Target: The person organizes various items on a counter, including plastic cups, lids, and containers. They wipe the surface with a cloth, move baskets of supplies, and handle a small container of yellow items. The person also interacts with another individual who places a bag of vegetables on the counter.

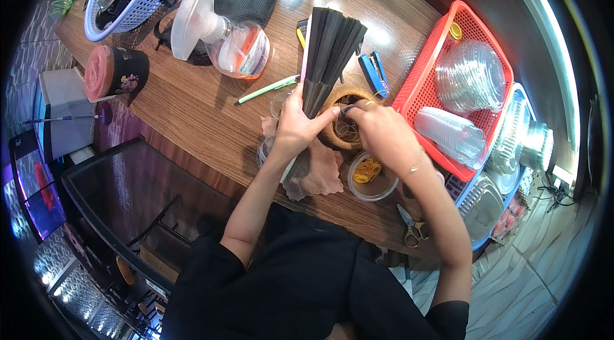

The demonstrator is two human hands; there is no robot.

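My left hand [295, 126] grips a black pleated folding fan [331, 47], partly spread and pointing away from me. A pale strip runs along the fan's left edge. Over the rim of a round brown basket [331, 136] bends my right hand [383, 131], its fingertips close to my left thumb. Something small and dark shows at those fingertips; whether they pinch it is unclear. Thin loops lie inside the basket. Nearer me, a clear round tub [371, 191] contains yellow rubber bands [367, 170]. A crumpled pinkish cloth [316, 172] lies beneath my left wrist.
Beyond the basket are a blue stapler [374, 74] and a green pen [266, 90]. A spray bottle [240, 52] stands left of them, near a dark cup [127, 71]. Gold-handled scissors [410, 227] lie at the near edge. A red basket [412, 86] holds plastic lids at right.
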